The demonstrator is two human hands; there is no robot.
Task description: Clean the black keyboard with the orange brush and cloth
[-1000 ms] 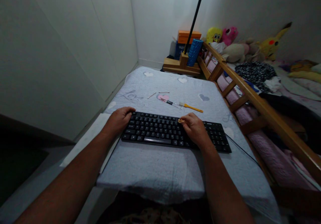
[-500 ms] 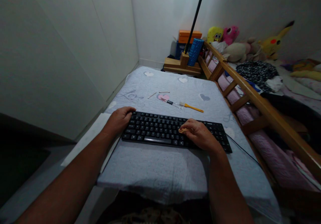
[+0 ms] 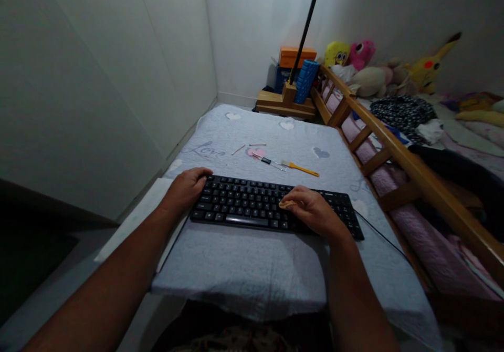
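A black keyboard (image 3: 240, 199) lies flat across the cloth-covered table. My left hand (image 3: 189, 185) is closed round the keyboard's left end, its fingertips at the top left corner. Over the keys right of centre, my right hand (image 3: 315, 211) pinches a small crumpled tan cloth (image 3: 287, 204), which touches the keys. Its palm and fingers hide part of the keyboard's right half. Beyond the keyboard lie a yellow-handled brush (image 3: 303, 169), a wire tool with a black grip (image 3: 266, 161) that looks like a keycap puller, and two cotton swabs (image 3: 258, 144).
A wooden bed rail (image 3: 378, 131) runs along the table's right side. The keyboard cable (image 3: 381, 234) trails off to the right. White sheet-like material (image 3: 134, 220) lies under my left forearm. A pale wall panel (image 3: 118, 105) stands left; a blue foam roller (image 3: 306, 81) stands behind.
My right hand and the cloth have shifted very slightly left on the keys. My left hand keeps its place on the keyboard.
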